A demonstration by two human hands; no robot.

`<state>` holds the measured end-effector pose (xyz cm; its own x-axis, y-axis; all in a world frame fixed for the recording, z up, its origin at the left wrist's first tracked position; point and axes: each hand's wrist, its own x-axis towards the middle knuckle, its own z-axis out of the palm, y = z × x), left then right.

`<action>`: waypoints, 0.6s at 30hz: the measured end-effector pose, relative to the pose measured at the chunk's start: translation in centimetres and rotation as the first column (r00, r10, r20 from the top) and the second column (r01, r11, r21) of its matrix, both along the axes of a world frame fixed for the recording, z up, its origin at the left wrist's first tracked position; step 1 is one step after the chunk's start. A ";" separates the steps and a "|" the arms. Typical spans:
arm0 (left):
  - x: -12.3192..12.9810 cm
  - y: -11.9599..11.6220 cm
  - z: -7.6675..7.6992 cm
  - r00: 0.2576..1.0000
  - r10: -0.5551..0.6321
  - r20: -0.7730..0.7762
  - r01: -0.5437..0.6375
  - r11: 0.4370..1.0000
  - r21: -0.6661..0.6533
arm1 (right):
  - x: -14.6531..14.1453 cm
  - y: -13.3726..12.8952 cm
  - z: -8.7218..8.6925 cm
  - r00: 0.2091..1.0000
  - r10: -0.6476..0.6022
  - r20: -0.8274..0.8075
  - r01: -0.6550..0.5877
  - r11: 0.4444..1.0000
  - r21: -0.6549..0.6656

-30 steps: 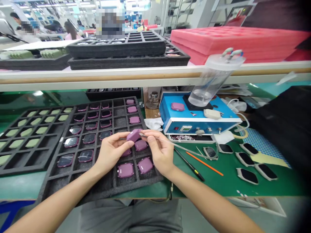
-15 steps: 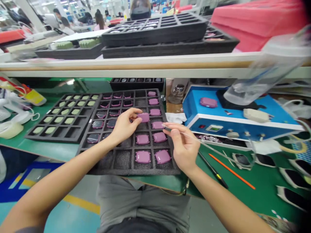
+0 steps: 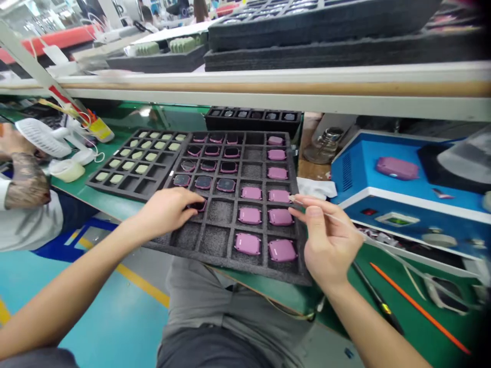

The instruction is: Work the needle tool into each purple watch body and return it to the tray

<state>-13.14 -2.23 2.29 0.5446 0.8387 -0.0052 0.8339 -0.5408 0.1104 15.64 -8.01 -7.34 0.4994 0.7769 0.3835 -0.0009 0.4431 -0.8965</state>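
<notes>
A black foam tray [image 3: 215, 240] holds purple watch cases, dark glass faces showing on the left and plain purple backs on the right. My left hand [image 3: 172, 212] has its fingers closed round a dark-faced purple watch case [image 3: 198, 205] in a left-side compartment. At the tray's right edge, my right hand [image 3: 330, 240] pinches a thin tool with a clear tube [image 3: 345, 221] trailing from it. The tool's tip is close to a purple case [image 3: 280, 196] in the rightmost column.
A second tray [image 3: 153, 188] with pale green pieces lies left. On the right stand a blue machine [image 3: 356, 168] and an orange stick [image 3: 418, 306]. A white shelf edge [image 3: 245, 99] crosses above. Far left are a small fan [image 3: 42, 137] and another person's tattooed arm [image 3: 28, 179].
The view has shifted right, so things appear further left or right. My left hand has left the purple back in the third column and moved to a dark-faced case at left.
</notes>
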 end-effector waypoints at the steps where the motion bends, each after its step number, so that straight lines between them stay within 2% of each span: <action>1: -0.5 -0.4 -0.3 0.999 -0.019 -0.031 0.018 1.000 -0.011 | 0.0 0.0 0.0 1.000 0.001 0.002 -0.001 1.000 -0.006; 5: -0.6 -0.3 -0.6 0.997 -0.053 -0.049 0.052 0.998 -0.025 | -0.1 -0.1 0.2 1.000 -0.016 0.007 0.017 1.000 -0.014; 7: 0.6 0.5 0.0 0.999 -0.022 0.043 0.021 1.000 0.006 | -0.2 -0.1 0.3 1.000 -0.013 0.011 0.013 1.000 -0.005; 9: 2.9 1.4 0.4 0.976 -0.002 0.220 0.001 1.000 0.005 | -0.2 0.0 0.3 1.000 -0.012 0.015 0.012 1.000 0.009; 11: 6.1 2.2 0.0 0.891 0.015 0.454 0.033 0.995 -0.099 | -0.2 0.1 0.3 1.000 -0.026 0.009 0.026 0.999 0.026; 14: 11.1 2.9 -1.9 0.660 0.159 0.734 0.169 0.921 -0.352 | -0.1 0.3 0.2 0.999 -0.039 -0.002 0.039 0.997 0.059; 16: 13.5 2.8 -3.4 0.536 0.290 0.793 0.251 0.842 -0.477 | 0.0 0.5 0.0 1.000 -0.029 0.007 0.029 0.997 0.072; 18: 14.6 2.6 -4.5 0.465 0.390 0.795 0.294 0.778 -0.555 | 0.2 0.7 -0.1 1.000 -0.017 0.023 0.015 0.997 0.070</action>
